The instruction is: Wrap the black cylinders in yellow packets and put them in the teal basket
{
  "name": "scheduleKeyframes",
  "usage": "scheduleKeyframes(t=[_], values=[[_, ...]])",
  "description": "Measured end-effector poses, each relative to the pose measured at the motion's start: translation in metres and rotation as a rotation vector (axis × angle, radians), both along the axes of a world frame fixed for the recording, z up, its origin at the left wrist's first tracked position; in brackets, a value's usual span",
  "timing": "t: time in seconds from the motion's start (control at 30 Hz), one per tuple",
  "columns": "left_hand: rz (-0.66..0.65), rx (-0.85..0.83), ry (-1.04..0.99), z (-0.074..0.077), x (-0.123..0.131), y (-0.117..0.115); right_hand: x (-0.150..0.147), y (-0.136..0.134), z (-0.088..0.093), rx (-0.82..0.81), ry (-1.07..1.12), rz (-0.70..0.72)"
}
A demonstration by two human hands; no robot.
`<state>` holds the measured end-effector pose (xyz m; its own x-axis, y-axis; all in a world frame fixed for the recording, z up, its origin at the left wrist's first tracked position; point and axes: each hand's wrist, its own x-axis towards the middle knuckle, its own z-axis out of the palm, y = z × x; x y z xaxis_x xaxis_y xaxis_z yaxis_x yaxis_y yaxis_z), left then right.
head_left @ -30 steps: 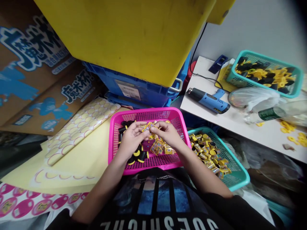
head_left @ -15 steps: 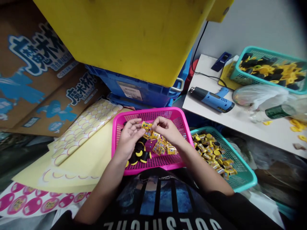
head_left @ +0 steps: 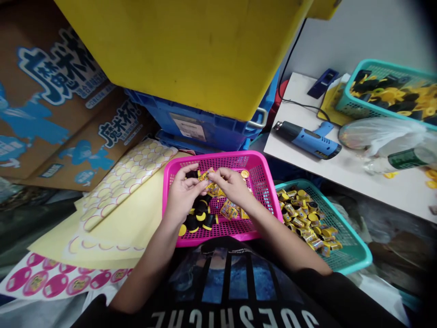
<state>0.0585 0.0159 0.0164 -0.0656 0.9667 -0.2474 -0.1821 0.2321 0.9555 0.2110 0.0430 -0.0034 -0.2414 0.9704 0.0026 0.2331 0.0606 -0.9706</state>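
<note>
Over the pink basket [head_left: 218, 156], my left hand [head_left: 180, 193] and my right hand [head_left: 235, 186] meet at a small yellow printed plastic sleeve [head_left: 205, 175]. Thumb and fingers of each hand are closed on it, hiding part of it. Below the left hand lie several small black tubs with yellow lids [head_left: 200, 209]. More flat yellow printed sleeves [head_left: 229, 209] lie on the basket floor beneath the right hand. A loose round yellow cap [head_left: 245, 174] rests near the basket's back right.
To the right, a teal basket [head_left: 363, 262] holds several wrapped tubs. A heat gun [head_left: 307, 140] lies on a white table [head_left: 300, 171] beside another teal basket [head_left: 351, 89]. Blue and yellow crates [head_left: 191, 59] rise behind. Sticker sheets [head_left: 136, 218] and a printed carton [head_left: 85, 132] are left.
The sleeve has tilted between my fingers, and my right fingertips have come closer to the left ones. The whole view has shifted slightly.
</note>
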Motion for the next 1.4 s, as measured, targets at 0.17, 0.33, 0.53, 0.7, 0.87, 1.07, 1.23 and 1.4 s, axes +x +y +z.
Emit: scheduleKeyframes(t=[0.17,0.33,0.53,0.7,0.87,1.07,1.23,1.4], values=[[0.103,0.0,0.163,-0.001,-0.016,0.001,-0.003,-0.003,-0.023,0.119,-0.252,0.233],[0.132,-0.005,0.152,-0.008,-0.027,-0.001,-0.011,-0.013,-0.044,0.323,-0.565,0.673],[0.105,-0.028,0.005,-0.009,-0.029,-0.008,0.012,-0.012,-0.028,0.0,-0.106,0.346],[0.027,-0.047,0.077,-0.006,-0.025,-0.011,0.042,-0.008,0.002,-0.197,0.381,0.047],[-0.004,-0.023,0.087,-0.003,-0.016,-0.012,0.047,-0.005,0.02,-0.236,0.428,0.094],[-0.047,-0.01,0.108,0.0,-0.014,-0.013,0.052,-0.004,0.015,-0.263,0.331,0.157],[-0.109,-0.004,0.178,0.005,-0.007,-0.012,0.057,-0.004,0.015,-0.215,0.214,0.145],[-0.151,0.0,0.168,0.011,0.006,-0.01,0.048,-0.01,0.01,-0.143,0.239,0.043]])
